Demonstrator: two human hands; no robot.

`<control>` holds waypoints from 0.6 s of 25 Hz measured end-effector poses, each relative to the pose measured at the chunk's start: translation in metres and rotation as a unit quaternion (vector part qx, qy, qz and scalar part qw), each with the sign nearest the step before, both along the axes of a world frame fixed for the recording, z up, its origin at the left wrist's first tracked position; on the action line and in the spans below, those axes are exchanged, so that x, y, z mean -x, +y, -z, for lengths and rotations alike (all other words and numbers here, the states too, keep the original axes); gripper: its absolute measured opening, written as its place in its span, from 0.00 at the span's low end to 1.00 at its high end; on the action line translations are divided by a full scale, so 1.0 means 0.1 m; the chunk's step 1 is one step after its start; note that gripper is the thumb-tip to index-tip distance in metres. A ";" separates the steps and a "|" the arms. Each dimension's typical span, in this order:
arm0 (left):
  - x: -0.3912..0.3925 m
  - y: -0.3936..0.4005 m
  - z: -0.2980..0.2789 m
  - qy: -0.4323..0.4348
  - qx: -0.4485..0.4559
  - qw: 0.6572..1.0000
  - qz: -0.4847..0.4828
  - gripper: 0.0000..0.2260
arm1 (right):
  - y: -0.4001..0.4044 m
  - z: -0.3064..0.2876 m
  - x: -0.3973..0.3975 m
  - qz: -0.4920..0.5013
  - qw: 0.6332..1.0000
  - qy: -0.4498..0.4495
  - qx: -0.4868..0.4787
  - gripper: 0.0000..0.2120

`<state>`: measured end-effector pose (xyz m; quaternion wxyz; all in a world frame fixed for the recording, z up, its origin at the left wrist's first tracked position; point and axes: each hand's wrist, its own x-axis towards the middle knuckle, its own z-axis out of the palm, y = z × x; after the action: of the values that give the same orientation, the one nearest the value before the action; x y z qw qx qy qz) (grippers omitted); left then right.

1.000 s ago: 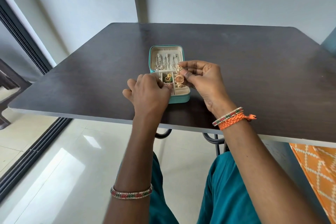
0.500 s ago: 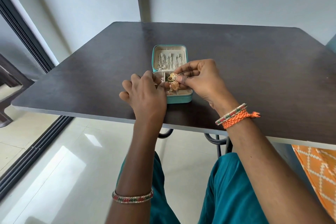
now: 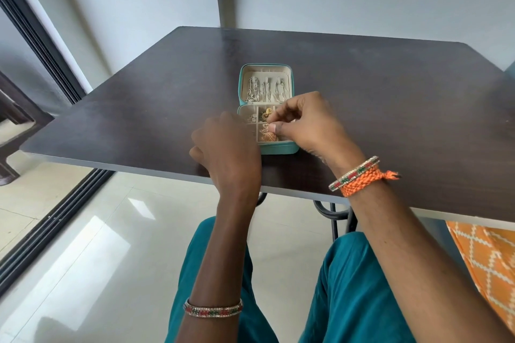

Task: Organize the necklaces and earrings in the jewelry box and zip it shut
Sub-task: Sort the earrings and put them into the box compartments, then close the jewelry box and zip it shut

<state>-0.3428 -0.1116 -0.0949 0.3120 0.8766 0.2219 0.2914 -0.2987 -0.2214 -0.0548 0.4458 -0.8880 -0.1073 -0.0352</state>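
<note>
Leftmost, the left hand [image 3: 227, 145], fingers curled, rests at the jewelry box [image 3: 266, 108] w/ its grip hidden. Box lies open near the table [image 3: 390, 97] front edge, necklaces [image 3: 264, 89] in the lid; right hand [image 3: 303, 122] pinches a gold earring [image 3: 268, 135] over a compartment.

We look for words, numbers, labels and signs, and we find none we can read. The little teal jewelry box [image 3: 278, 148] by the near edge of the dark tabletop [image 3: 390, 108] has no writing that we can see.
</note>
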 end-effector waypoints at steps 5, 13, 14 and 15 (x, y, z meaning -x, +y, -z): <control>-0.01 0.01 0.02 0.002 0.000 1.000 0.000 0.11 | 0.01 0.02 0.01 0.021 0.998 -0.025 0.053 0.02; -0.09 0.16 -0.09 -0.025 0.147 0.986 0.069 0.09 | -0.03 -0.03 -0.06 0.068 0.995 -0.072 -0.006 0.03; -0.18 0.26 -0.12 -0.032 0.203 0.975 0.089 0.09 | -0.07 -0.04 -0.14 0.089 0.992 -0.079 -0.045 0.04; -0.31 0.36 -0.13 -0.016 0.236 0.966 0.107 0.09 | -0.12 -0.03 -0.26 0.103 0.990 -0.069 -0.069 0.05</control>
<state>-0.3114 -0.0754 -0.0815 0.5429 0.7921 0.1844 0.2093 -0.2724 -0.2336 -0.0521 0.4914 -0.8569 -0.0432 -0.1498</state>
